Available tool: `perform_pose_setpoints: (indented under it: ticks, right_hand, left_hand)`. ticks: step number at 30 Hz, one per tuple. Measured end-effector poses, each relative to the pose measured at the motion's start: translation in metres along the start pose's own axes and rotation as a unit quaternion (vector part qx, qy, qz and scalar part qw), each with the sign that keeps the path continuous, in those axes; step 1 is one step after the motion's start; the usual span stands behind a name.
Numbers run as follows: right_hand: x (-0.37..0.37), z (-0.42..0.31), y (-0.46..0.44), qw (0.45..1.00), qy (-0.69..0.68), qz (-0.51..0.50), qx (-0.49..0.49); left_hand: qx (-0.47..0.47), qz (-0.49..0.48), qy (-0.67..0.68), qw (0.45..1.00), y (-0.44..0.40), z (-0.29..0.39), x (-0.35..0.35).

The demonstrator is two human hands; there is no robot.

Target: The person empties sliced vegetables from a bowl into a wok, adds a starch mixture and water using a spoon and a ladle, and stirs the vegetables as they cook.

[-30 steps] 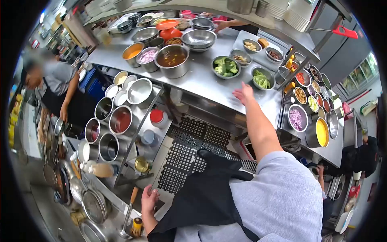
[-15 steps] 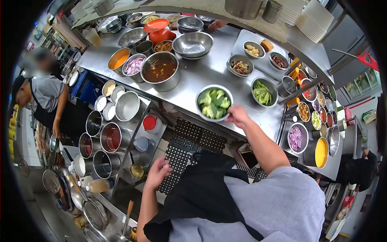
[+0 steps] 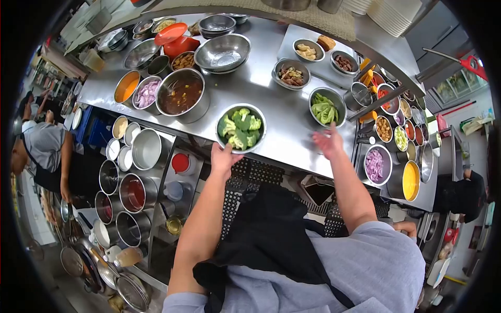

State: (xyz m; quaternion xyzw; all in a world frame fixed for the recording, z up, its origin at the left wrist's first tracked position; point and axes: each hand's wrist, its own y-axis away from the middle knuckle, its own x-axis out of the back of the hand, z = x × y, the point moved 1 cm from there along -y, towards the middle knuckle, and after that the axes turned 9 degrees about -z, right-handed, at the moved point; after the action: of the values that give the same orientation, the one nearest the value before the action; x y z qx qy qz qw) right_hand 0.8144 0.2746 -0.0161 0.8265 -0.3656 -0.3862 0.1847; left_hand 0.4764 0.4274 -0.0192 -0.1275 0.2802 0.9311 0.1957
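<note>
A metal bowl of broccoli [image 3: 241,128] is in my left hand [image 3: 224,156], whose fingers grip its near rim at the counter's front edge. My right hand [image 3: 329,143] is apart from it, fingers spread and empty, just below a metal bowl of sliced green vegetable [image 3: 326,108]. Behind them on the steel counter [image 3: 261,117] stands a bowl of mixed brown pieces [image 3: 291,74]. To the left of the broccoli is a large pot of brown liquid [image 3: 180,95].
Bowls of pale pieces [image 3: 308,51] and dark meat [image 3: 343,63] sit on a tray. An overhead shelf [image 3: 389,57] crosses above. Pots crowd a lower left cart [image 3: 167,151]. At right stands a pot of yellow liquid [image 3: 410,180]. A co-worker [image 3: 47,151] stands far left.
My right hand took the broccoli bowl, then let go and moved toward the green vegetable bowl. My left hand rose and took hold of the broccoli bowl, now further left.
</note>
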Motion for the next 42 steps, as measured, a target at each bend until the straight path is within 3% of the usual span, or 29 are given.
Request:
perform_pose_setpoints:
  ticks: [2,5,7,8,9,10,12,14,15,17,19,20,22,23,24,25,26,28,31,32,33,34,35,36,37,38,40,42]
  right_hand:
    - [0.055,-0.012,-0.055,0.997,0.067,-0.006,0.043]
    - [0.072,-0.032,-0.072,0.961,0.239,0.1,0.093]
    - [0.071,-0.049,-0.051,0.828,0.527,0.046,0.188]
    - [0.056,-0.053,-0.03,0.759,0.612,0.004,0.222]
    - [0.035,-0.052,-0.011,0.754,0.63,-0.036,0.181]
    - [-0.005,-0.046,0.02,0.663,0.716,-0.085,0.2]
    - [-0.054,-0.007,0.032,0.604,0.758,-0.207,0.133]
    - [-0.112,0.077,0.039,0.618,0.676,-0.396,0.064]
    - [-0.157,0.128,0.057,0.593,0.639,-0.488,0.037]
    - [-0.235,0.214,0.129,0.496,0.619,-0.607,-0.049]
    - [-0.288,0.294,0.205,0.369,0.596,-0.708,-0.083]
    - [-0.306,0.33,0.24,0.299,0.582,-0.751,-0.087]
    - [-0.321,0.4,0.293,0.144,0.528,-0.835,-0.057]
    - [-0.321,0.424,0.334,0.129,0.567,-0.797,-0.167]
    - [-0.319,0.451,0.372,0.082,0.528,-0.815,-0.224]
    - [-0.315,0.473,0.412,0.058,0.511,-0.808,-0.287]
    - [-0.307,0.506,0.435,0.047,0.477,-0.827,-0.293]
    - [-0.289,0.58,0.488,0.046,0.414,-0.886,-0.205]
    - [-0.254,0.695,0.489,-0.074,0.549,-0.793,0.253]
    - [-0.238,0.766,0.431,-0.107,0.599,-0.777,0.158]
    - [-0.227,0.816,0.39,-0.212,0.487,-0.82,0.216]
    - [-0.228,0.777,0.422,-0.22,0.542,-0.789,0.19]
    - [-0.21,0.776,0.424,-0.162,0.544,-0.775,0.277]
    - [-0.209,0.775,0.433,-0.13,0.585,-0.774,0.205]
    - [-0.197,0.781,0.406,-0.09,0.328,-0.879,0.334]
    - [-0.198,0.767,0.428,-0.068,0.469,-0.873,0.116]
    - [-0.211,0.704,0.514,0.067,0.656,-0.716,-0.231]
    - [-0.221,0.788,0.487,0.036,0.5,-0.836,-0.225]
  left_hand:
    - [0.013,-0.025,0.003,1.0,-0.008,0.0,0.015]
    - [0.031,-0.043,-0.02,0.998,0.024,0.008,0.05]
    - [0.026,-0.042,-0.096,0.994,0.065,0.02,0.085]
    - [0.024,-0.033,-0.133,0.99,0.087,0.023,0.105]
    - [0.02,-0.024,-0.124,0.992,0.11,0.021,0.121]
    - [0.016,-0.01,-0.114,0.993,0.139,0.017,0.138]
    - [-0.01,0.01,-0.05,0.999,0.197,-0.003,0.165]
    - [-0.036,0.021,-0.012,0.999,0.261,-0.012,0.172]
    - [-0.047,0.026,-0.003,0.999,0.287,-0.023,0.182]
    - [-0.084,0.056,0.031,0.994,0.347,-0.031,0.176]
    - [-0.132,0.172,-0.035,0.976,0.406,-0.044,0.178]
    - [-0.155,0.244,-0.092,0.953,0.437,-0.056,0.182]
    - [-0.273,0.389,-0.049,0.879,0.486,-0.115,0.196]
    - [-0.23,0.423,0.026,0.876,0.535,-0.115,0.178]
    - [-0.292,0.419,0.047,0.859,0.562,-0.142,0.182]
    - [-0.271,0.484,0.193,0.809,0.59,-0.172,0.172]
    - [-0.295,0.527,0.229,0.763,0.616,-0.194,0.161]
    - [-0.336,0.596,0.323,0.654,0.666,-0.243,0.143]
    - [-0.394,0.666,0.384,0.504,0.739,-0.303,0.119]
    - [-0.403,0.701,0.369,0.458,0.762,-0.321,0.118]
    - [-0.407,0.713,0.401,0.406,0.783,-0.348,0.119]
    - [-0.411,0.722,0.429,0.356,0.804,-0.37,0.124]
    - [-0.412,0.743,0.4,0.344,0.826,-0.367,0.123]
    - [-0.414,0.762,0.369,0.333,0.847,-0.36,0.122]
    - [-0.39,0.784,0.356,0.327,0.863,-0.365,0.124]
    - [-0.344,0.795,0.374,0.33,0.878,-0.373,0.13]
    - [-0.319,0.828,0.352,0.298,0.898,-0.363,0.144]
    - [-0.234,0.903,0.205,0.295,0.913,-0.375,0.172]
